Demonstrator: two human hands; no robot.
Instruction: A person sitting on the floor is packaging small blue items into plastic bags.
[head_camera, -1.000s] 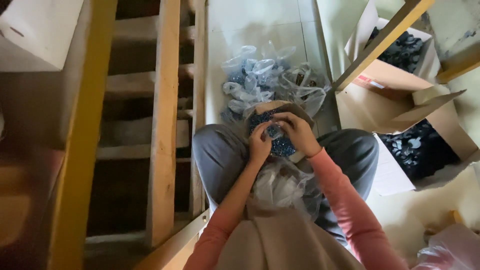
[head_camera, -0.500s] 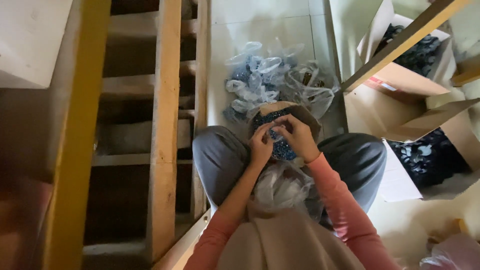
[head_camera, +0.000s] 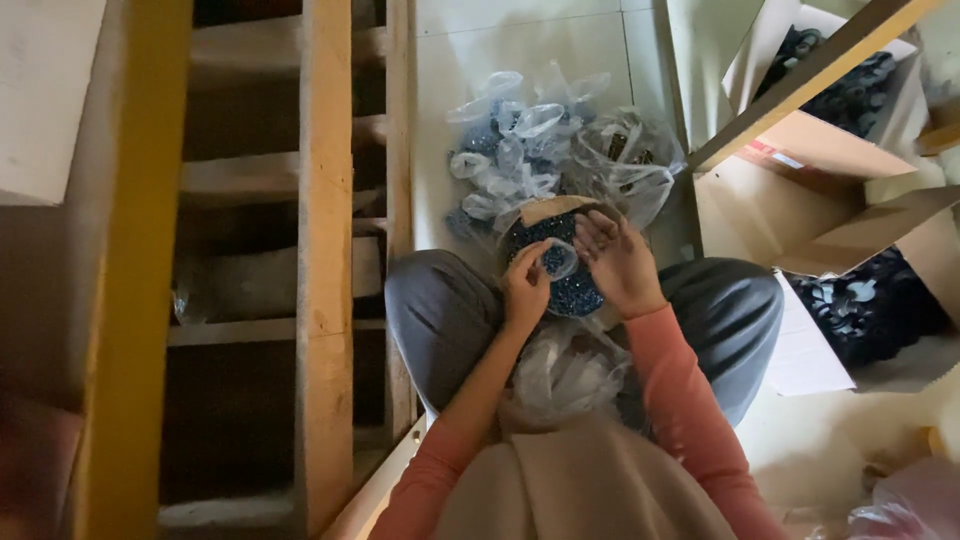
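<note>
Since a second ago I'm opening my right hand (head_camera: 622, 262) flat beside the dark glittery disc (head_camera: 560, 262) on my lap, left hand (head_camera: 524, 288) pinching its clear wrapper (head_camera: 558, 260), which may be slipping loose.

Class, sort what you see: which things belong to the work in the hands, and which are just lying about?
In use:
left hand
right hand
small clear bag
bowl of dark blue pieces
pile of filled bags

Lying about:
cardboard boxes
wooden shelving

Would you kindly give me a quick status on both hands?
Left hand pinching a small clear bag. Right hand open beside it, over blue beads. Filled bags piled ahead.
</note>
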